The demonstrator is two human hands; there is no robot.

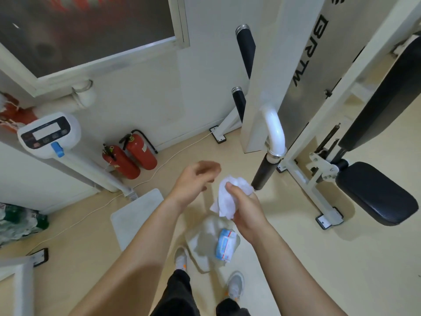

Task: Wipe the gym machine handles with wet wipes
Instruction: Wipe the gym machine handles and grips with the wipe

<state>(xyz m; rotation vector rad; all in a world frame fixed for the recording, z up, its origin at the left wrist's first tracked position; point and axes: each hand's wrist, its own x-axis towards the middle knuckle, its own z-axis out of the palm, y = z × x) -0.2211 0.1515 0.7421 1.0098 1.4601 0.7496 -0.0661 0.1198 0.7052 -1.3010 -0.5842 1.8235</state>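
Gym floor [319, 258] below: right hand [247, 208] grips wet wipe [226, 198]; left hand [193, 181] seemingly loose, blurred.

The one view is a wide-angle camera on the person's head, facing forward and steeply down, so the forearms [141, 247] rise from the bottom edge to the left hand [193, 181] and the right hand [247, 207], which grips a wet wipe [224, 198], close beneath the lens near centre. The shoes [235, 285] and floor [341, 270] lie far below at 6 o'clock, the machine handle [265, 172] sits near at 3 o'clock, the white machine frame [268, 65] climbs at 1 o'clock, and the fire extinguishers [129, 159] stand farther off at 9 o'clock
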